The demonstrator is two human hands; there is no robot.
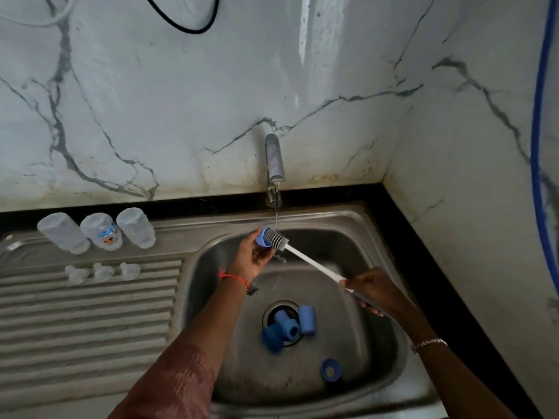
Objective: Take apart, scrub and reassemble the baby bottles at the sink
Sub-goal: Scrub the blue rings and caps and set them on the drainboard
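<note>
Right now the left hand [254, 255] is curled round a small blue cap [262, 237], and the cap's open end faces right. The right hand [373, 293] is wrapped tight round the near end of a long white brush [314, 263]. The brush's bristly head [276, 238] is poked into the cap. Cap and bristles sit under a thin stream of water [276, 207] from the tap [273, 158], at the far side of the sink [378, 252].

The cap looks like light, hard plastic. It is wet, so I think it will be slippery. The best place to hold it is round the outside, fingers on one side and thumb on the other. Then the brush can turn inside and not push it out. The brush stick looks thin and may bend a bit, so a hold closer to the head would give more push.

Down by the drain [279, 304] lie more blue pieces [307, 319], close together. One blue ring [331, 370] lies apart, nearer and to the right. Wet ones could slide away, so pick them up one at a time.

On the ribbed draining board [90, 313] to the left, three clear bottles [102, 232] stand upside down in a row at the far edge. Just in front of them sit three clear teats [102, 271]. Those look soft and squishy, easy to pinch.
</note>
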